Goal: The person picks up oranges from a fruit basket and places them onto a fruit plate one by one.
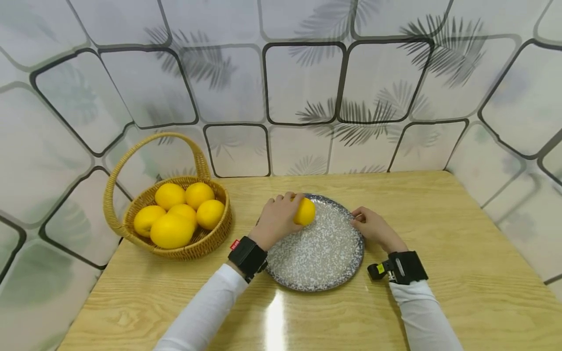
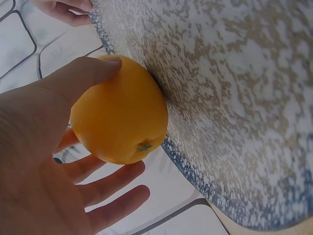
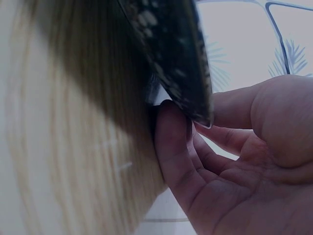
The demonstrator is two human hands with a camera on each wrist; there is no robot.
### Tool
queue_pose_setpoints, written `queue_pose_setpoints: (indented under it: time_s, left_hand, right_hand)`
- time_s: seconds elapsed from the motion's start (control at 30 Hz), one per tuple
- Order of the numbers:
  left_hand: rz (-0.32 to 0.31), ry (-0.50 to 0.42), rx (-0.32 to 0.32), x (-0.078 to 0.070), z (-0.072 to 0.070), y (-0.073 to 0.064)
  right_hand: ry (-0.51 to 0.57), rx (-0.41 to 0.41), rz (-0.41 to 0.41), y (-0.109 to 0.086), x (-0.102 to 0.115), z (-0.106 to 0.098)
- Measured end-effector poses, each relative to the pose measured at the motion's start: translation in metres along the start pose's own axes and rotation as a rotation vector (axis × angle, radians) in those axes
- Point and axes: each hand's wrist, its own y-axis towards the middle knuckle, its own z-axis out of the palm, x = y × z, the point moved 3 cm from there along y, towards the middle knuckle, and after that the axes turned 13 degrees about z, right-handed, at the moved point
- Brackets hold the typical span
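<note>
My left hand (image 1: 278,219) holds an orange (image 1: 305,211) over the far left part of a round speckled plate (image 1: 320,248). In the left wrist view the thumb lies on one side of the orange (image 2: 122,112) and the fingers reach round the other, with its green stem end showing. The fruit is right at the plate's surface there. At the plate's right edge, my right hand (image 1: 373,226) grips the rim. Seen from the right wrist, curled fingers (image 3: 176,152) are under the rim (image 3: 203,110) and the thumb is on its upper side.
A wicker basket (image 1: 219,239) with a tall handle stands on the left of the wooden table (image 1: 461,273), holding several oranges (image 1: 173,230). Patterned wall covering (image 1: 303,83) rises behind the table and along both sides.
</note>
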Motion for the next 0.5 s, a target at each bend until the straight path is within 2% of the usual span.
queue_pose_setpoints:
  time_s: [0.13, 0.5]
  left_hand:
    - [0.000, 0.011, -0.004, 0.0003, -0.0003, -0.0006]
    - [-0.028, -0.046, -0.024, 0.0045, -0.0042, -0.0078]
  right_hand:
    - [0.001, 0.005, 0.002, 0.0001, -0.0006, 0.0004]
    - [-0.010, 0.006, 0.007, 0.0005, -0.0010, 0.0001]
